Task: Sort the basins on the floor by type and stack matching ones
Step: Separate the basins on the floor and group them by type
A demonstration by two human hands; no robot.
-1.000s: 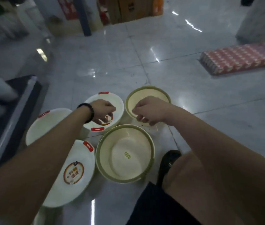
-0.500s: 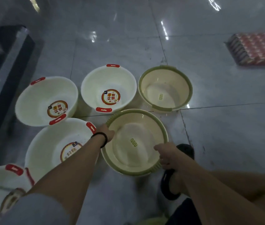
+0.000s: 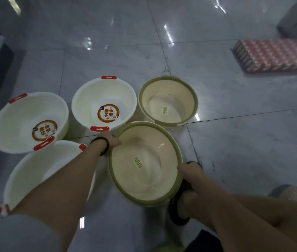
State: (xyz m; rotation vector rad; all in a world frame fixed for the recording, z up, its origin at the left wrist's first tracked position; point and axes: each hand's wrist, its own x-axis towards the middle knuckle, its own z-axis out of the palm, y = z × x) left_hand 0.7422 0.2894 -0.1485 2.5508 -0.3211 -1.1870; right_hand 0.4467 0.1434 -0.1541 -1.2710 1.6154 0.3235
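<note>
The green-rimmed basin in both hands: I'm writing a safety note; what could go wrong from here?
1. The left hand and right hand grip the green-rimmed basin only by its rim; it looks tilted and might slip.
2. A drop could hit the sandalled foot nearby.
3. Its far edge is close to the white basin and may knock it.

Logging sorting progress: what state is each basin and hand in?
Near green basin: tilted, held by both hands.
Far green basin: upright, empty.
Middle white basin: upright, empty.
Left white basin: empty.
Near white basin: partly behind arm.
Left hand: grips near green basin.
Right hand: grips same basin.
</note>
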